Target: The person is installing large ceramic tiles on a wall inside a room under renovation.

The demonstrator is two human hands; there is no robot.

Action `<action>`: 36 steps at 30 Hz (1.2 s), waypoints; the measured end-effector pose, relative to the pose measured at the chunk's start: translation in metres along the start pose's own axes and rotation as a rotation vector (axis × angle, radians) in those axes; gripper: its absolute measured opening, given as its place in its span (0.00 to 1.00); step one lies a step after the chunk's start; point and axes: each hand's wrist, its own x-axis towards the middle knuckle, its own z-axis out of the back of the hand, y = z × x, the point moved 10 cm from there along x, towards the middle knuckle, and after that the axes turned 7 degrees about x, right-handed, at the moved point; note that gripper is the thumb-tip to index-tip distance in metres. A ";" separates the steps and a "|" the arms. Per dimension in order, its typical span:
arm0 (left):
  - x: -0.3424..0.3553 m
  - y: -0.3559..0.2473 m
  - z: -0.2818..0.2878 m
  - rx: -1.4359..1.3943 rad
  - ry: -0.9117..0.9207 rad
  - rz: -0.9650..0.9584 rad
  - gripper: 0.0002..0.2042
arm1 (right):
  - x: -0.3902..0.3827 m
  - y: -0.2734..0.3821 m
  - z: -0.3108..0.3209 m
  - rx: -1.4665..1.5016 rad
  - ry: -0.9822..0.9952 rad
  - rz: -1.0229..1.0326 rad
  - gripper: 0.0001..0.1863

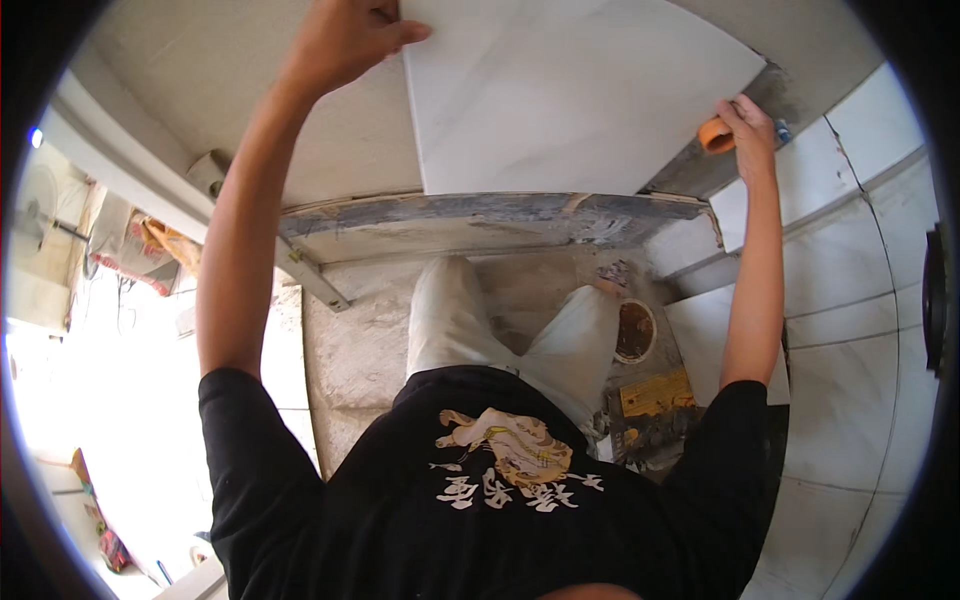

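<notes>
A large white tile (560, 95) with faint grey marbling stands against the wall in front of me. My left hand (345, 40) grips its upper left edge, the thumb lying along the side; the other fingers are partly cut off by the top of the view. At the tile's right edge, my right hand (748, 130) is closed around an orange ring-shaped thing (716, 135), whose exact kind I cannot tell. A small blue bit (782, 131) shows beside that hand. Below the tile runs a grey, mortar-smeared ledge (480, 215).
White tiles (840, 350) cover the wall at my right. By my right leg stand a bucket (635, 332) with brown contents and a yellow-and-black thing (657, 395). A metal bar (315, 275) juts out at left. Bags (140, 245) lie farther left.
</notes>
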 end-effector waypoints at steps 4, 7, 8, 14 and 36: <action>0.007 0.006 0.000 -0.010 -0.151 -0.127 0.18 | -0.002 0.001 -0.001 -0.086 0.090 -0.055 0.09; 0.005 0.009 -0.007 -0.113 -0.033 -0.122 0.16 | 0.002 0.025 -0.011 -0.070 0.105 0.021 0.10; 0.003 0.000 -0.006 -0.118 -0.021 -0.070 0.16 | 0.006 0.036 -0.005 -0.075 0.105 0.106 0.11; 0.004 0.011 -0.010 -0.178 0.006 -0.051 0.16 | 0.006 0.061 -0.008 -0.364 0.036 -0.124 0.04; -0.035 -0.001 -0.018 -0.052 -0.234 0.198 0.17 | 0.019 0.049 -0.008 -0.338 0.064 0.021 0.10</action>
